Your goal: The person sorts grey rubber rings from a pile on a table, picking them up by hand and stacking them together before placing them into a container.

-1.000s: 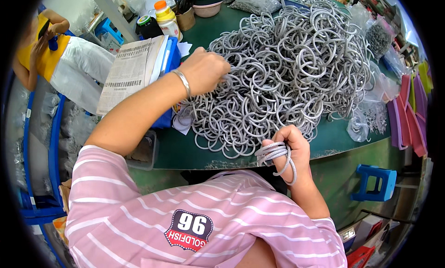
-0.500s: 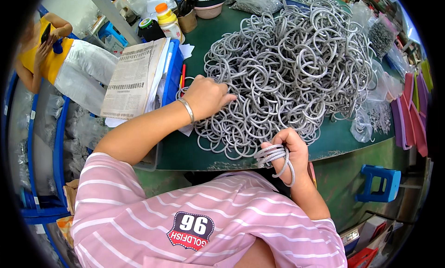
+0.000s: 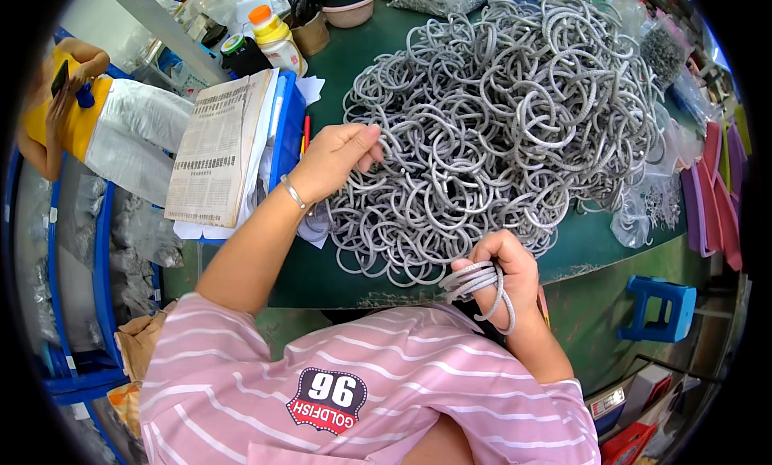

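A big heap of grey ring-shaped cord loops (image 3: 450, 143) with a speckled surface covers much of the dark green table. Several grey rings (image 3: 474, 280) hang together around the fingers of my right hand (image 3: 511, 264), which is closed on them near the table's front edge. My left hand (image 3: 334, 158), wearing a bracelet, hovers at the heap's left side. Its fingers are bent and drawn together by the nearest rings; what they hold, if anything, cannot be made out.
Left of the heap stands a blue bin (image 3: 291, 123) with a newspaper (image 3: 217, 147) leaning on it. Bottles (image 3: 277, 40) and a bowl (image 3: 350, 13) are behind. A clear bag (image 3: 631, 224) lies right, and a blue stool (image 3: 658, 308) stands on the floor. Someone holding a phone is far left.
My left hand has drawn back up and left from the rings, its fingers turning toward the far side. My right hand stays nearly in place with its rings. The view has shifted slightly.
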Demonstrator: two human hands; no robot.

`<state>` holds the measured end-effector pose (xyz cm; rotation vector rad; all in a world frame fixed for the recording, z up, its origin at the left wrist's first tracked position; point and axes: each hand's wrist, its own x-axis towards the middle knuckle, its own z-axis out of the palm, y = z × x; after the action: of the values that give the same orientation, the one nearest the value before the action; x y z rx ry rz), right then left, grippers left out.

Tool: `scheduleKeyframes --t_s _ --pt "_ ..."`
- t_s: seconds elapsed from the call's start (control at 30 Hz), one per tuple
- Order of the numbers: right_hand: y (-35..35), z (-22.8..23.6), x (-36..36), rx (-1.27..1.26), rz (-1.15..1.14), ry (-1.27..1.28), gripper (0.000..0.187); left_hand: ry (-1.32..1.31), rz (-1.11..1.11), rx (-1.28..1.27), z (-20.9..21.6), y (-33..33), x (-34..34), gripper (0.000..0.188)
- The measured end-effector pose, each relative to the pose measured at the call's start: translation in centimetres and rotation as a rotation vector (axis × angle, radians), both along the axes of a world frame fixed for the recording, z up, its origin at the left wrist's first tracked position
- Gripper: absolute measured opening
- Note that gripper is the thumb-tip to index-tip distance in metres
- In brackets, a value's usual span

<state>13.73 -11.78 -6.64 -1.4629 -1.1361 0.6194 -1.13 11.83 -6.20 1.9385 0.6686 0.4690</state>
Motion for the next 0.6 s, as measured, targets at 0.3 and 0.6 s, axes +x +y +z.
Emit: scheduleKeyframes --t_s 0.3,0.6 --pt "1.1 -0.5 -0.4 0.007 0.027 -0.092 0.032 -0.162 0.058 0.138 0.1 -4.9 -1.3 0.029" --pt "1.4 -0.1 -0.2 0.024 -0.001 -0.043 0.031 -0.385 0.308 -0.295 -1.7 0.7 0.8 0.03"
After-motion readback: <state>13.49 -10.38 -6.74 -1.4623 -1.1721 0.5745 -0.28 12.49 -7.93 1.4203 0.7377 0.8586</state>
